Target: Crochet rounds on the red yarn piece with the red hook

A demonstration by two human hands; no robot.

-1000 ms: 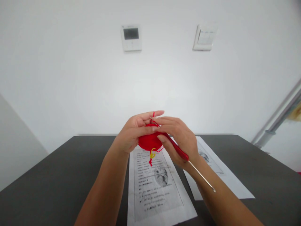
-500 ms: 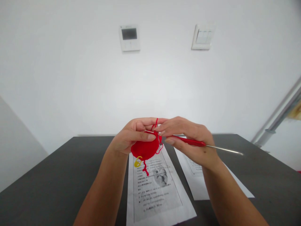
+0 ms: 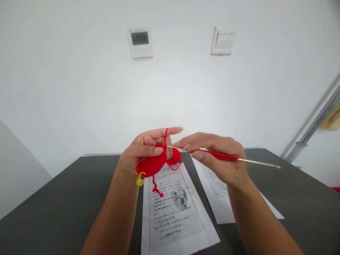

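My left hand [image 3: 140, 150] pinches a red crochet piece [image 3: 151, 164] between thumb and fingers. A strand of red yarn [image 3: 165, 136] runs up over its outstretched index finger. In my right hand [image 3: 223, 157] is a crochet hook [image 3: 220, 155] with a red handle and metal ends, its thin tip at the upper edge of the piece. A yellow stitch marker [image 3: 140, 179] hangs from the lower left edge, and a crinkled yarn tail [image 3: 156, 187] dangles beside it. Behind the piece shows a red yarn ball [image 3: 174, 156], partly hidden.
Two printed sheets lie on the dark table [image 3: 66, 198]: one sheet [image 3: 180, 226] below my hands, another sheet [image 3: 225, 212] under my right forearm. On the white wall are a panel with a dark screen [image 3: 140, 43] and a switch plate [image 3: 222, 40].
My left hand and the crochet piece have shifted left, away from my right hand, and the piece has turned. The hook tip has drawn back to the right, and the yarn ball shows more.
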